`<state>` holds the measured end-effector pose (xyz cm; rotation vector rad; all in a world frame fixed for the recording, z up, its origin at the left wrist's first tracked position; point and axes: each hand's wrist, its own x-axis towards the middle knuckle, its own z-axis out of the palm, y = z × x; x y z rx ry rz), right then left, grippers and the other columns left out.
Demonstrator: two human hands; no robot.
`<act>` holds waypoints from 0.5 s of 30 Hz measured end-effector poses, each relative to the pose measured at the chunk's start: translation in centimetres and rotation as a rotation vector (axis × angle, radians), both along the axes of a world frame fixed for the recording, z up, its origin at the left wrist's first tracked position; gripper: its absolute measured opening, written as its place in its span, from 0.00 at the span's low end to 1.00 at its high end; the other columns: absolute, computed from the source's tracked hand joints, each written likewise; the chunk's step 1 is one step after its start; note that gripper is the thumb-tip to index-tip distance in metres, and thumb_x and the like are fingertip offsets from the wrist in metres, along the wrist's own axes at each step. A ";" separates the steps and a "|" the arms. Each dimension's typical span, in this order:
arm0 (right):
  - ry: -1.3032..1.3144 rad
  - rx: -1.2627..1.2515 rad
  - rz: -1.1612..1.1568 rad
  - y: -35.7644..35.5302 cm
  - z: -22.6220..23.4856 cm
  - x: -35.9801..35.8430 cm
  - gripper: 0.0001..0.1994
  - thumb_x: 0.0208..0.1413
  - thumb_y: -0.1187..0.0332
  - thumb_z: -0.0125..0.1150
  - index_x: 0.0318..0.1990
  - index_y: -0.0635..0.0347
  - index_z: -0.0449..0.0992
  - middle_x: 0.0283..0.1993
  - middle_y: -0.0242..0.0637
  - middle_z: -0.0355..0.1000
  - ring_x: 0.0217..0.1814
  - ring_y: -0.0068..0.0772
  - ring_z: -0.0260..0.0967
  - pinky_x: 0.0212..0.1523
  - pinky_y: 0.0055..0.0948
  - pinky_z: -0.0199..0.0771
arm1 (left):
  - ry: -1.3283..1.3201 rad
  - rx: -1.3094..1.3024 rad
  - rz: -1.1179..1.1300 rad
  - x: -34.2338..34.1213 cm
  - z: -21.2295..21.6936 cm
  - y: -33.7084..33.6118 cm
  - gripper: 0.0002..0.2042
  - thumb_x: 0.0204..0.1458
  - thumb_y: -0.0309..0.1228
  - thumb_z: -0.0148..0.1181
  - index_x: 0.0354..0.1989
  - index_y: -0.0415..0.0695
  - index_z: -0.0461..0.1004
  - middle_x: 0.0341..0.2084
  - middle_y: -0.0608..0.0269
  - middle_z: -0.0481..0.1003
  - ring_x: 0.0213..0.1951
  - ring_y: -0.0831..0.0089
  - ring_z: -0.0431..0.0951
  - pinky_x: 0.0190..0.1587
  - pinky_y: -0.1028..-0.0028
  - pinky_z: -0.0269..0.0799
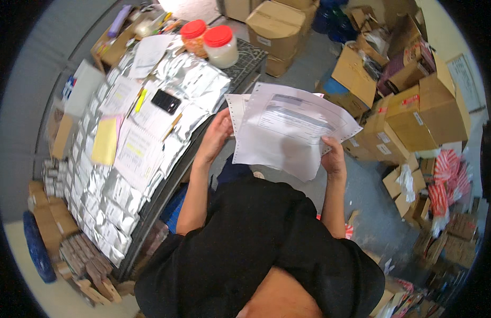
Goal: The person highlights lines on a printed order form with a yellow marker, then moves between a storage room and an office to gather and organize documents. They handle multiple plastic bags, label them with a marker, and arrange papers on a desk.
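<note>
The desk (251, 54) is the largest thing in view, dark and patterned where its top shows. Brown cardboard boxes (433, 114) are heaped across the floor to the right of the desk, and more are stacked beyond its far end. Silver packets (110, 206) lie in rows over most of the desk. White printed sheets (288, 138), with punched edges, are held up just right of the desk's long side. Other printed papers (137, 151) are spread about the middle of the desk. Two red-lidded jars (221, 52) stand at the desk's far end. The left hand (218, 135) grasps the sheets by the edge nearer the desk, fingertips partly hidden; the right hand (334, 158) grips them farther from the desk, thumb on the front. A black phone (166, 101) and a thinner yellow highlighter (140, 100) lie on papers toward the desk's far half.
</note>
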<state>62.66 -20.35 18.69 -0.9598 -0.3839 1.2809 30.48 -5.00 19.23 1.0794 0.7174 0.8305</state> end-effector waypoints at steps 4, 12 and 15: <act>0.095 0.098 -0.103 0.8 -2.3 4.4 0.23 0.54 0.69 0.60 0.57 0.68 0.71 0.54 0.41 0.75 0.57 0.39 0.73 0.60 0.39 0.71 | 0.067 0.029 -0.288 7.0 -1.0 4.3 0.24 0.63 0.40 0.58 0.63 0.38 0.67 0.53 0.62 0.75 0.52 0.76 0.74 0.56 0.73 0.67; 0.144 0.052 -0.250 11.4 -3.7 13.7 0.30 0.53 0.66 0.57 0.64 0.68 0.64 0.59 0.45 0.72 0.60 0.45 0.71 0.63 0.42 0.71 | 0.042 -0.094 -0.118 17.2 -2.4 15.6 0.18 0.64 0.36 0.59 0.55 0.35 0.73 0.45 0.61 0.79 0.43 0.79 0.78 0.49 0.76 0.72; 0.098 0.054 -0.158 17.4 -2.3 17.9 0.30 0.52 0.66 0.57 0.63 0.68 0.64 0.59 0.46 0.72 0.60 0.45 0.72 0.62 0.42 0.72 | 0.011 -0.140 -0.044 20.1 -2.5 21.3 0.18 0.64 0.36 0.58 0.54 0.33 0.73 0.45 0.60 0.79 0.43 0.79 0.77 0.48 0.76 0.72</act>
